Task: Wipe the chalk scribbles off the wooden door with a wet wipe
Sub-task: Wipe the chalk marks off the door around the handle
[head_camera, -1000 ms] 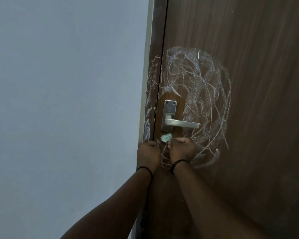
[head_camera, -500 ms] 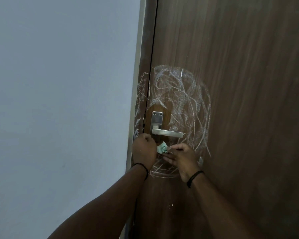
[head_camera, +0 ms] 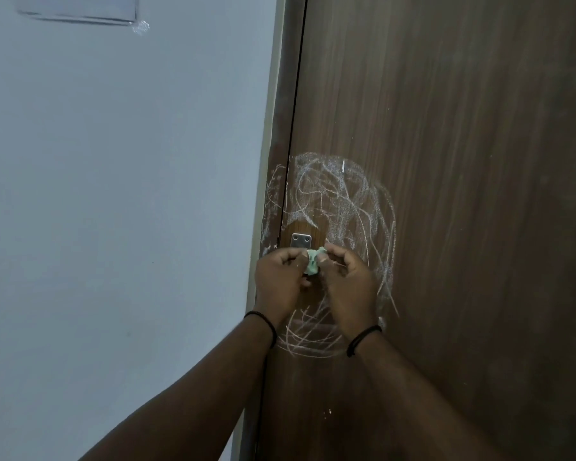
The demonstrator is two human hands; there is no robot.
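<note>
A plain pale blue-grey wall [head_camera: 113, 194] stands in dim light, a clear plastic holder [head_camera: 80, 11] mounted high up.

The hands, the left hand [head_camera: 280, 281] and the right hand [head_camera: 348, 287], cover the door handle's lever; only the top of its metal plate [head_camera: 301, 240] shows above them. The wet wipe [head_camera: 312, 263] is mostly buried between the fingers, so its full shape cannot be told. The knuckles hide part of the chalk scribbles [head_camera: 343, 207]. A pale fixture [head_camera: 80, 11] on the wall is cut off by the top edge. Both forearms run out of the bottom edge.
</note>
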